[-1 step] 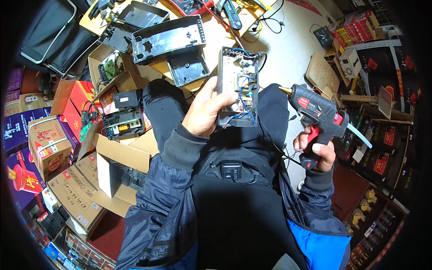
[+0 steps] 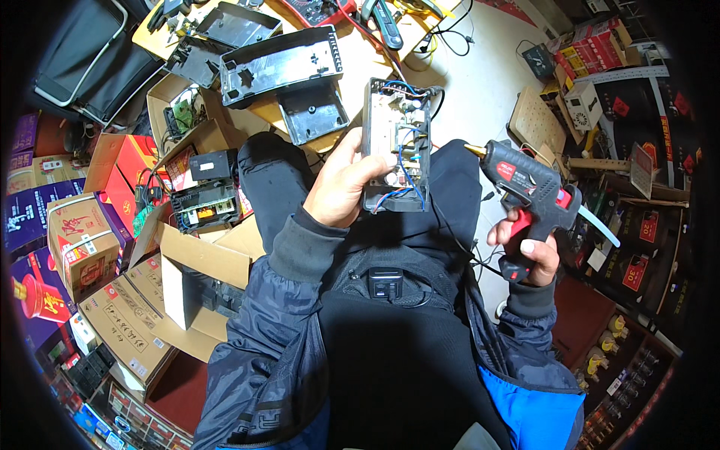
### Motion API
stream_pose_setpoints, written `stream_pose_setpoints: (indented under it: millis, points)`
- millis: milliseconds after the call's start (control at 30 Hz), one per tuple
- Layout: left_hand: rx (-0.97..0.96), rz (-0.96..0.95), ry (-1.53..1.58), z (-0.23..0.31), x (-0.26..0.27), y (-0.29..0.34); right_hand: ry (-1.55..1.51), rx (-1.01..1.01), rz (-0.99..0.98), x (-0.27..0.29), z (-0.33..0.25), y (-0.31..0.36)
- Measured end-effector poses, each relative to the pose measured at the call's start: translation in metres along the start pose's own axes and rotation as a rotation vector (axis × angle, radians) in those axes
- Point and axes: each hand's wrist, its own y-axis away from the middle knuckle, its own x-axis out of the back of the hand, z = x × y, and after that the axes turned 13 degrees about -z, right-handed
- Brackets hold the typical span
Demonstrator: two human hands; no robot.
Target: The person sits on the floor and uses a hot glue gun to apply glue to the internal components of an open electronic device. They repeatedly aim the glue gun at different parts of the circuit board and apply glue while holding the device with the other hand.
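My left hand (image 2: 341, 184) grips an open black plastic case with a circuit board (image 2: 397, 146) by its left side, thumb over the rim. Blue and red wires run across the board, and a black cable leaves its far right corner. In my right hand (image 2: 536, 251) is a black hot glue gun (image 2: 525, 176) with a red trigger, fingers wrapped around the handle. Its brass nozzle (image 2: 475, 149) points left toward the case, apart from it. From the back of the gun sticks out a pale glue stick (image 2: 600, 226).
Empty black case shells (image 2: 311, 112) lie on the yellow table (image 2: 349, 142) ahead, with a red multimeter (image 2: 315, 10) beyond. Left stand cardboard boxes (image 2: 199, 255) and an opened case with a board (image 2: 206, 210). A perforated board (image 2: 538, 120) and more boxes are at right.
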Motion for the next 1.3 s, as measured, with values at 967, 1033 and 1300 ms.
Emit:
stream_pose_setpoints:
  millis: [967, 1033, 1300]
  points:
    - [-0.032, 0.012, 0.001, -0.002, 0.003, 0.002, -0.045, -0.043, -0.048, 0.003, 0.004, -0.002]
    - [-0.018, 0.015, 0.005, -0.002, 0.004, 0.002, -0.044, -0.045, -0.049, 0.003, 0.004, -0.002]
    - [-0.018, 0.018, 0.022, -0.002, 0.002, 0.001, -0.069, -0.027, -0.055, 0.005, 0.006, -0.002]
